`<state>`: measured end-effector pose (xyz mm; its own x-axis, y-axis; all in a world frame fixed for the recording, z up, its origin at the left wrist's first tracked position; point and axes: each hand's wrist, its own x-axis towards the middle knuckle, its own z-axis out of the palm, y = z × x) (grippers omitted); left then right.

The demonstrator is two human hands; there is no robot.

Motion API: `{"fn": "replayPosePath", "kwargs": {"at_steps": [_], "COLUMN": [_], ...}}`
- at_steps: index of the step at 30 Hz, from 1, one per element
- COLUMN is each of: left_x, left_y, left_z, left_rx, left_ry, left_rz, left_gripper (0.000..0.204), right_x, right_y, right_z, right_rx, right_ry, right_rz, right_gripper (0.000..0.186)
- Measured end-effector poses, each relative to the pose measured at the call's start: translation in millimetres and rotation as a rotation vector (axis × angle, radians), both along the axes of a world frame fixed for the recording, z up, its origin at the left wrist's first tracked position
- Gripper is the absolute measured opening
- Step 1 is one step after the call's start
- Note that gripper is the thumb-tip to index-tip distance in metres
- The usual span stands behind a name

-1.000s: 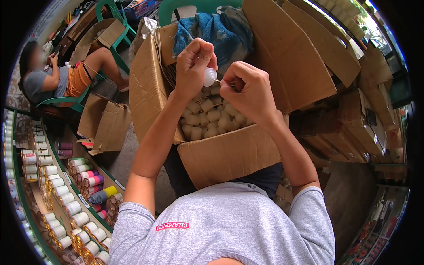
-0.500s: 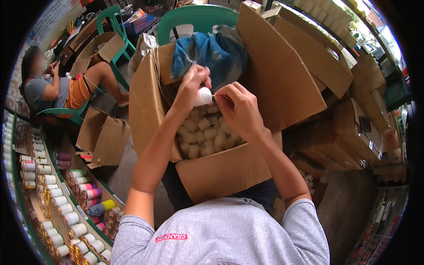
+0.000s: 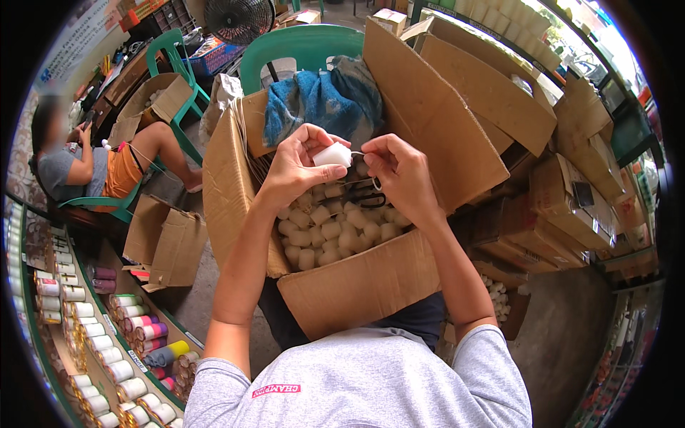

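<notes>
Over the open cardboard box [image 3: 360, 282], my left hand [image 3: 289, 167] is closed round a short white candle [image 3: 332, 155], its wick end turned toward the right. The thumb lies along the candle's near side. With fingertips together, my right hand [image 3: 403, 175] pinches the white wick [image 3: 357, 153] sticking out of it. Many small off-white candles [image 3: 332, 235] fill the box below my hands. Among them, partly hidden under my right hand, lies a dark tool [image 3: 365, 195] that I cannot make out clearly.
A blue-grey towel [image 3: 314, 103] hangs over the box's far side, before a green chair [image 3: 300, 43]. Stacked cartons [image 3: 549, 214] stand at right. Shelves of white candles [image 3: 121, 369] line the lower left. Another person [image 3: 85, 164] sits at left with a phone.
The candle has tilted, and my left thumb now lies along its near side. My right hand still pinches the wick, a little farther right. The view has shifted slightly.
</notes>
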<state>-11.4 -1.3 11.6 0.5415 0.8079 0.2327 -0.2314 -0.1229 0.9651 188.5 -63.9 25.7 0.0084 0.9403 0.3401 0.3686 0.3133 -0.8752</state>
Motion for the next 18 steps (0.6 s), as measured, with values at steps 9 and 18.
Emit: {"fn": "replayPosePath", "kwargs": {"at_steps": [9,18], "left_x": [1.3,2.9], "left_y": [-7.8,-1.6], "left_z": [5.7,-3.6], "left_rx": [0.04,0.094], "left_ry": [-0.025,-0.151], "left_rz": [0.144,0.15], "left_gripper": [0.044,0.051], "right_x": [-13.3,-15.5], "right_y": [6.7,6.7], "right_z": [-12.0,-11.2], "right_rx": [0.157,0.045], "right_ry": [0.044,0.22], "right_rz": [-0.001,-0.012], "right_gripper": [0.004,0.008]}}
